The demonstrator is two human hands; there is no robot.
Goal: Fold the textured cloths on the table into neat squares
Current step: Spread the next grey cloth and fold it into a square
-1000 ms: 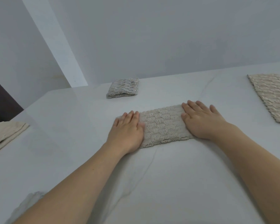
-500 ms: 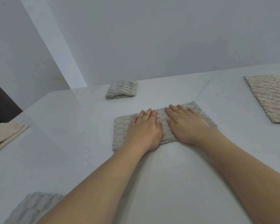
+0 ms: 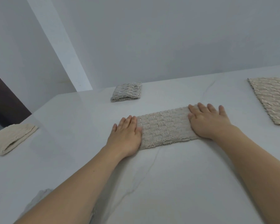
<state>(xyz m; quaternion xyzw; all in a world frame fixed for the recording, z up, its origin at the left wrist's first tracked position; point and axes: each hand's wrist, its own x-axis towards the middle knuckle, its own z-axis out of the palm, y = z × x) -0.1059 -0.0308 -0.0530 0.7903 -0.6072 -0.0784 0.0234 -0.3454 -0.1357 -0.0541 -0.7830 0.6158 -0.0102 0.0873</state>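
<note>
A beige textured cloth (image 3: pixel 165 126), folded into a long strip, lies flat in the middle of the white table (image 3: pixel 152 183). My left hand (image 3: pixel 126 135) presses palm-down on the strip's left end, fingers together. My right hand (image 3: pixel 208 122) lies flat on its right end, fingers spread. Neither hand grips the cloth. A grey cloth (image 3: pixel 127 92) folded into a square sits near the table's far edge. An unfolded beige cloth (image 3: pixel 271 97) lies flat at the right.
A cream folded cloth (image 3: pixel 11 138) rests near the table's left edge. A bit of grey cloth (image 3: pixel 37 199) shows at the lower left, mostly hidden by my left forearm. A pale wall stands just behind the table.
Half a second ago both hands were side by side on the cloth's middle. They have slid apart to its two ends, as one second ago.
</note>
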